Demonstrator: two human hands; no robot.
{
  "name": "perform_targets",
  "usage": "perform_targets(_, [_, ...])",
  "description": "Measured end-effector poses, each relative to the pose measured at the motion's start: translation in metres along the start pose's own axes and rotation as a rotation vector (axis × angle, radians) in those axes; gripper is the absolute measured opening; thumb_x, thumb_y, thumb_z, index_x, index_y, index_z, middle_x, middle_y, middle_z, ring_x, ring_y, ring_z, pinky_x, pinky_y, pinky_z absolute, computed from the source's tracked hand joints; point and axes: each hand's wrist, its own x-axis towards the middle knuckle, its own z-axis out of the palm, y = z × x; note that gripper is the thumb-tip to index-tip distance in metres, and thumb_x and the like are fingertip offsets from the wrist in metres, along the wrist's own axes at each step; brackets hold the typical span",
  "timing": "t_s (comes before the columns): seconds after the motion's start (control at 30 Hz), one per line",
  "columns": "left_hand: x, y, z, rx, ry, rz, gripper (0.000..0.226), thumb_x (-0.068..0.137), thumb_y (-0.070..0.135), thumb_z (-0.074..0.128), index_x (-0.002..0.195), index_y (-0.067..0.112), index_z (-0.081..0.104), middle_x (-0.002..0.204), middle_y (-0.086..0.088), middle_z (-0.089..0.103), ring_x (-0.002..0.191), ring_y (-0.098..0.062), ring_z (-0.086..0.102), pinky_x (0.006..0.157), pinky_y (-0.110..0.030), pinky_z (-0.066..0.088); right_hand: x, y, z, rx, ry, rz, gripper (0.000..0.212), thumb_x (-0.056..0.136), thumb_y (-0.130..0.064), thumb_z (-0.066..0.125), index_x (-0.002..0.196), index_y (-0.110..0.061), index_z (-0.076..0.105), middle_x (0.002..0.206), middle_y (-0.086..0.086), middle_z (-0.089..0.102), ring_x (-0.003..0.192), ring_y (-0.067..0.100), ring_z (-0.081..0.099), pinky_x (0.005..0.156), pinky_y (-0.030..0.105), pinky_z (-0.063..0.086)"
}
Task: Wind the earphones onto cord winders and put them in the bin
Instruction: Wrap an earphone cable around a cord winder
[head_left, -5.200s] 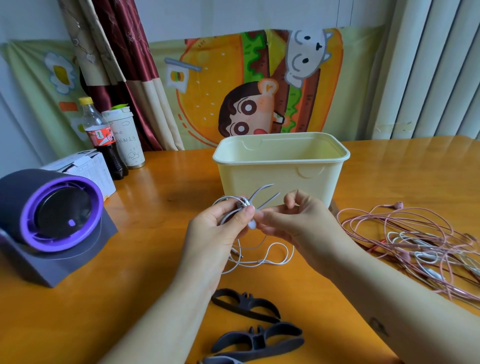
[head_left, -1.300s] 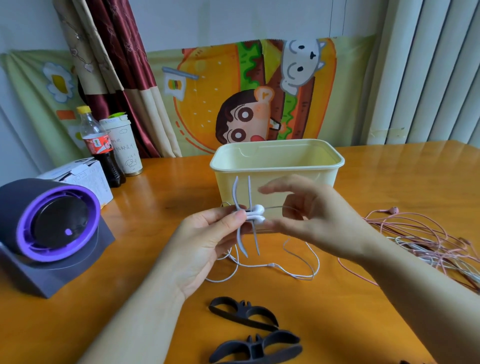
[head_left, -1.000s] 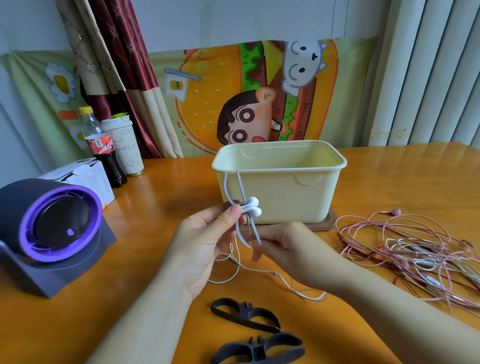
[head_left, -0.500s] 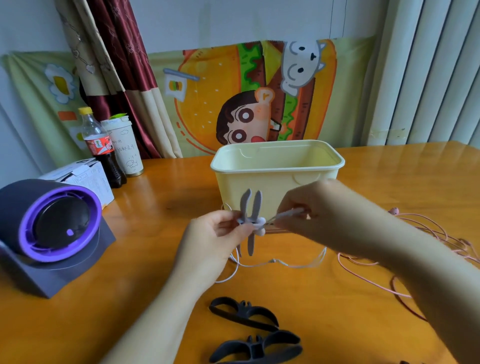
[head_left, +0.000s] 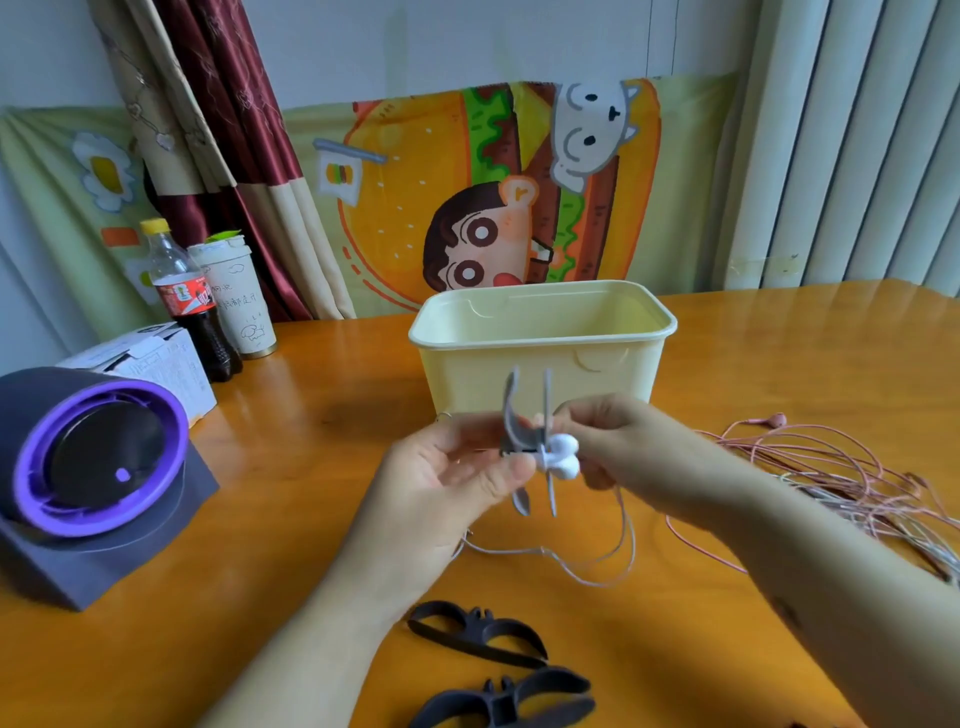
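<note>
- the left grip (head_left: 457, 478) pinches the grey cord winder (head_left: 524, 441) at its middle, thumb in front and fingers behind, holding it upright with its prongs pointing up and down.
- the right grip (head_left: 623, 447) is curled in just right of it; it seems to pinch the cord close to the two white earbuds (head_left: 558, 457), which sit against the winder's middle. the exact finger contact is hidden.
- below both grips, the white cord (head_left: 597, 551) hangs in loose loops down to the counter (head_left: 311, 519). only a turn or so can be on the winder, so i judge this winding to be at its start.
- nearer the body, two spare dark winders (head_left: 478, 631) lie flat on the counter, unused.
- far to the right of the grips, a tangled pile of pink and white earphones (head_left: 831, 483) lies unwound.
- just beyond the grips stands the cream bin (head_left: 540, 343), open. the inner walls in view show nothing, but its floor is hidden.
- my reading: nothing is visibly binned, and the first set is only partly wound. the rest of this cord, the drop into the bin, and the whole pile are left to do.
- well to the left, a purple-ringed device (head_left: 93, 457) sits clear of the work.
</note>
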Motion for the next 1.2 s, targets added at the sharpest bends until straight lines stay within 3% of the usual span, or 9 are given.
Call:
perform_targets(0.1, [0.003,-0.001,-0.005,-0.229,0.060,0.001,0.043,0.062,0.042,0.086,0.097,0.020,0.078,0.104,-0.008,0.075,0.099,-0.019,0.071,0.081,-0.021,0.053,0.000,0.003,0.020,0.019,-0.072,-0.007,0.038,0.096,-0.037,0.050,0.070,-0.011,0.059,0.051,-0.012,0.041,0.051,0.010,0.032,0.052,0.027,0.028])
perform_targets(0.23, [0.005,-0.001,-0.005,-0.395,0.194,-0.051,0.022,0.076,0.027,0.065,0.090,0.021,0.081,0.098,-0.006,0.076,0.091,-0.013,0.071,0.076,-0.022,0.056,-0.005,-0.003,0.034,-0.127,-0.074,-0.062,0.041,0.100,-0.037,0.040,0.069,-0.018,0.060,0.050,-0.012,0.040,0.049,0.009,0.031,0.050,0.020,0.028])
perform_targets(0.4, [0.007,-0.005,-0.010,-0.370,0.324,-0.124,0.028,0.078,0.019,0.059,0.099,0.012,0.076,0.099,-0.006,0.076,0.091,-0.015,0.068,0.092,-0.032,0.052,-0.015,-0.015,0.039,-0.313,-0.098,-0.140,0.037,0.101,-0.031,0.037,0.079,-0.019,0.063,0.063,0.004,0.044,0.052,0.008,0.036,0.055,0.026,0.032])
perform_targets(0.5, [0.008,-0.008,-0.012,-0.303,0.361,-0.142,0.031,0.077,0.021,0.061,0.104,0.013,0.071,0.100,-0.005,0.076,0.092,-0.013,0.068,0.093,-0.031,0.050,-0.018,-0.025,0.035,-0.430,-0.072,-0.193,0.037,0.100,-0.034,0.039,0.084,-0.014,0.066,0.057,0.002,0.047,0.053,0.011,0.042,0.052,0.023,0.032])
perform_targets(0.63, [0.005,-0.010,-0.011,-0.161,0.333,-0.166,0.039,0.075,0.025,0.065,0.111,0.010,0.069,0.104,-0.006,0.075,0.093,-0.014,0.069,0.096,-0.034,0.051,-0.022,-0.033,0.026,-0.606,-0.040,-0.257,0.036,0.095,-0.036,0.048,0.079,-0.007,0.061,0.061,0.008,0.053,0.059,0.021,0.044,0.051,0.029,0.032])
perform_targets(0.8, [0.004,-0.014,-0.006,0.070,0.290,-0.198,0.027,0.074,0.033,0.074,0.098,0.022,0.073,0.095,-0.001,0.076,0.094,-0.019,0.070,0.099,-0.044,0.050,-0.024,-0.045,0.009,-0.630,0.057,-0.270,0.030,0.093,-0.033,0.051,0.069,-0.019,0.062,0.056,-0.003,0.055,0.057,0.012,0.048,0.052,0.026,0.035])
perform_targets(0.93, [0.001,-0.011,0.003,0.242,0.181,-0.207,0.012,0.086,0.023,0.071,0.097,0.024,0.072,0.092,0.010,0.075,0.088,-0.003,0.070,0.084,-0.024,0.049,-0.023,-0.046,-0.002,-0.603,0.122,-0.281,0.031,0.089,-0.039,0.054,0.066,-0.022,0.062,0.052,-0.006,0.053,0.052,0.008,0.045,0.050,0.021,0.036])
perform_targets(1.03, [-0.001,-0.011,0.008,0.248,0.075,-0.228,0.016,0.085,0.023,0.072,0.101,0.021,0.069,0.098,0.006,0.076,0.094,-0.009,0.071,0.089,-0.032,0.050,-0.020,-0.044,-0.008,-0.603,0.194,-0.294,0.033,0.080,-0.048,0.057,0.070,-0.019,0.067,0.058,0.000,0.058,0.061,0.012,0.050,0.053,0.024,0.038])
perform_targets(1.2, [-0.004,-0.013,0.011,0.255,0.001,-0.202,0.029,0.076,0.038,0.077,0.101,0.024,0.068,0.097,0.006,0.076,0.094,-0.013,0.071,0.093,-0.045,0.052,-0.017,-0.041,-0.015,-0.481,0.247,-0.284,0.029,0.075,-0.047,0.069,0.066,-0.020,0.066,0.054,-0.001,0.056,0.050,0.006,0.044,0.049,0.018,0.036])
